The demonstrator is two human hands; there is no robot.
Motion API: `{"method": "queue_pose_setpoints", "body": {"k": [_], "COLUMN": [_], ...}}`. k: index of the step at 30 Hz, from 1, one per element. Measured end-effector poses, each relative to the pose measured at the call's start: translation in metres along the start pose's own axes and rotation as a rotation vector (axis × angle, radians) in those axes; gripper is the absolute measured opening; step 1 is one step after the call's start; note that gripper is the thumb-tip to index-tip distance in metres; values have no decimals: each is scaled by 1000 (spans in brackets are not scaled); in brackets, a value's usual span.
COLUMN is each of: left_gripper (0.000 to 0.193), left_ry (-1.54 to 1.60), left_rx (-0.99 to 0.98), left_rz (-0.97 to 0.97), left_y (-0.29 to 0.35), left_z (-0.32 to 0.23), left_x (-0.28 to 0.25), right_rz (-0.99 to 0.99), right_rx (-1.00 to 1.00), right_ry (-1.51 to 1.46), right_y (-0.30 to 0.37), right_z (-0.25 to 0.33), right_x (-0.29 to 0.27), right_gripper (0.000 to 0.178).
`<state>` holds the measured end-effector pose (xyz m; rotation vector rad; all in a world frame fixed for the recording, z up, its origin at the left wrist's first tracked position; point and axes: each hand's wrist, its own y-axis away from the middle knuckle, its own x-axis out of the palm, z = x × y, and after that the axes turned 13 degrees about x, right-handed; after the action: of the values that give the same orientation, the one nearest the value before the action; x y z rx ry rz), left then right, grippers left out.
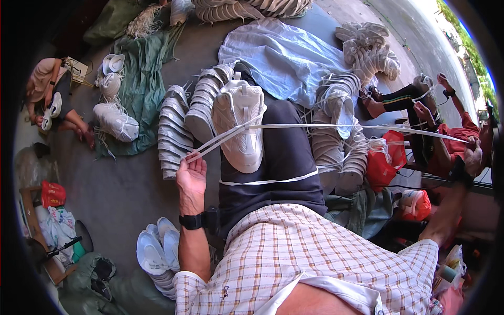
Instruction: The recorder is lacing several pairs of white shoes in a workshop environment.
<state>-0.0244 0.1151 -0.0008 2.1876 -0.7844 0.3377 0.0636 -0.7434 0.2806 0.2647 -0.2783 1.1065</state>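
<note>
A white sneaker (240,152) rests on my left thigh, sole down. A white shoelace (325,125) runs from its lacing area in a long taut line to the right. Out at the far right, my right hand (473,156) is closed on that end of the lace. Left of the shoe, my left hand (192,177) pinches doubled strands of the lace between its fingertips, palm up. Another white cord (268,182) lies across both my thighs, below the shoe.
Nested rows of white shoes (175,131) stand left of my legs, with more shoe stacks (336,142) on the right. Pale blue cloth (283,58) lies ahead. A red bag (386,160) sits at right. Two other people work with shoes, one left (47,79), one right (457,131).
</note>
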Motion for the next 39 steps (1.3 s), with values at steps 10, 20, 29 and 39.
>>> {"method": "queue_pose_setpoints", "body": {"k": [10, 20, 29, 39], "left_gripper": [34, 35, 47, 47], "left_ry": [23, 37, 370, -1370], "left_rx": [-87, -43, -78, 707], "left_rz": [58, 29, -108, -142], "left_y": [-20, -10, -48, -49], "left_z": [28, 12, -37, -37], "left_x": [5, 5, -65, -145], "right_rz": [-284, -589, -606, 106], "right_rx": [55, 37, 29, 170], "right_ry": [6, 79, 217, 635], "right_y": [-3, -5, 50, 115], "right_z": [43, -44, -140, -274], "right_x": [-237, -246, -10, 234], "right_gripper": [26, 23, 24, 14]}}
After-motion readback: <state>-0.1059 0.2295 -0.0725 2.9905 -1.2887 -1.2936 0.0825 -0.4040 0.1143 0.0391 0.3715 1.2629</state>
